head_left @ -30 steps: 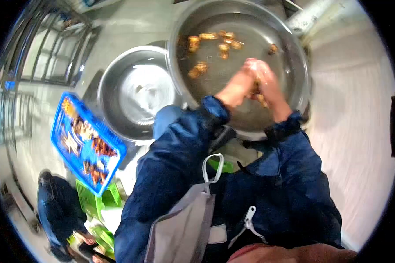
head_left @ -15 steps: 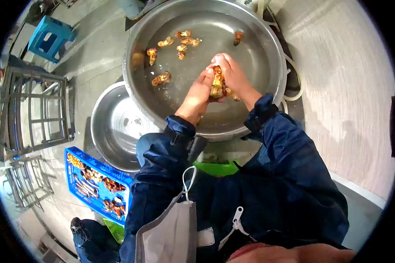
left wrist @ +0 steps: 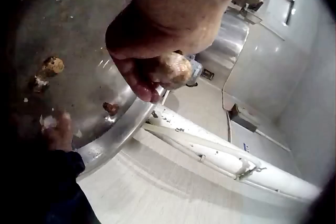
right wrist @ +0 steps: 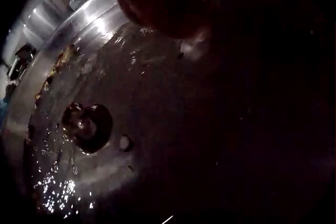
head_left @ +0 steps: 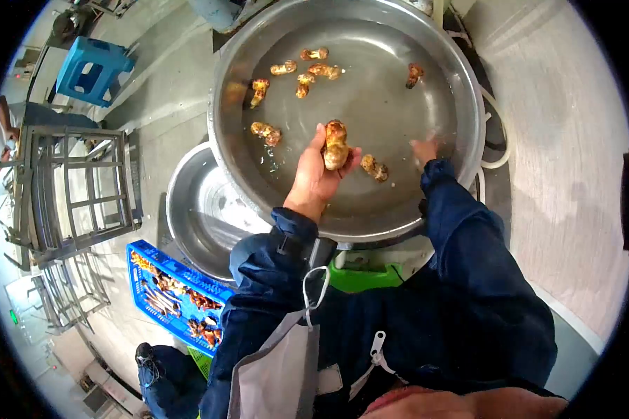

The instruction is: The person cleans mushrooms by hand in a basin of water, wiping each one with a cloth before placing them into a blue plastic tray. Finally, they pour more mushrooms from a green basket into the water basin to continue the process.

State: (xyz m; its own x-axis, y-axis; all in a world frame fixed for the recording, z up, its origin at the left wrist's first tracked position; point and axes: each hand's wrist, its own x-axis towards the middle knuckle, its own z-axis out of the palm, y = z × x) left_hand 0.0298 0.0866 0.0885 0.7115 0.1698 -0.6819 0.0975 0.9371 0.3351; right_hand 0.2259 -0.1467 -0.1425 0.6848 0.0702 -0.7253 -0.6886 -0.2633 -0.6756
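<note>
In the head view the left hand (head_left: 316,178) holds a thick brown-and-cream mushroom (head_left: 335,145) upright above the water of a large metal basin (head_left: 474,133), thumb at its left. The left wrist view shows the pale end of this mushroom (left wrist: 176,70) beside the curled fingers. Apart from it, the right hand (head_left: 425,149) is at the water in the basin's right part, its fingers blurred and partly hidden. One mushroom (head_left: 374,168) lies between the hands; several others, among them one at the left (head_left: 265,133), are in the water.
A smaller metal basin (head_left: 182,202) stands lower left of the large one. Beside it are a blue basket (head_left: 141,293) of sorted pieces and another person's leg (head_left: 171,377). A blue stool (head_left: 94,70) and metal frames (head_left: 84,188) stand farther left; a pale hose (head_left: 500,133) runs at the right.
The hands have parted: the right hand has let go of the mushroom and moved right to the water, while the left keeps holding it. The head view has shifted.
</note>
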